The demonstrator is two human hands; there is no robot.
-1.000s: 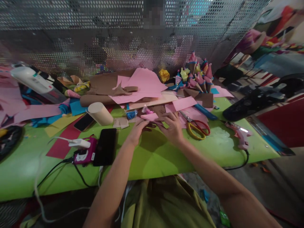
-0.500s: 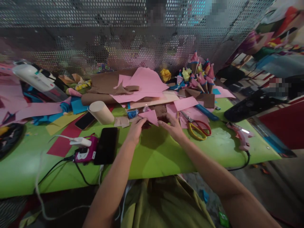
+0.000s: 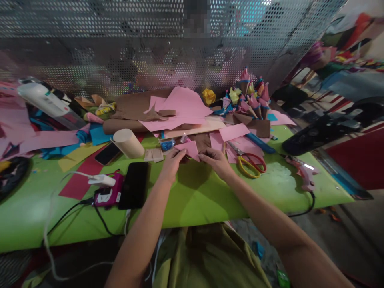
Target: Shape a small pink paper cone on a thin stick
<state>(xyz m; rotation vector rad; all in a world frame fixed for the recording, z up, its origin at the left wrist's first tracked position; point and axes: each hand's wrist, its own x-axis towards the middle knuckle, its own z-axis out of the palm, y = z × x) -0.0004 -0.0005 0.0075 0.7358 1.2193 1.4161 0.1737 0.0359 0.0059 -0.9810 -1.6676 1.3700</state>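
A folded, pointed piece of pink paper (image 3: 191, 149) is held up above the green table (image 3: 192, 200). My left hand (image 3: 174, 162) pinches its left side. At its lower right corner, the fingertips of my right hand (image 3: 215, 160) are closed on the paper. Just behind it are a small bag of blue bits (image 3: 167, 144) and brown paper (image 3: 203, 141). Scissors (image 3: 250, 165) with yellow and red handles lie right of my right hand, on pink paper pieces. Small beige card pieces (image 3: 153, 155) lie left of my left hand.
A glue gun (image 3: 304, 172) and dark bottle (image 3: 315, 134) are at the right. Left are a black phone (image 3: 134, 185), a purple power adapter (image 3: 109, 190) with cables and a cardboard tube (image 3: 128, 143). Paper cones (image 3: 255, 98) and large pink sheets (image 3: 183, 106) lie at the back.
My right hand's fingers have closed onto the pink paper's right corner; before, they were more spread. My left hand keeps its hold.
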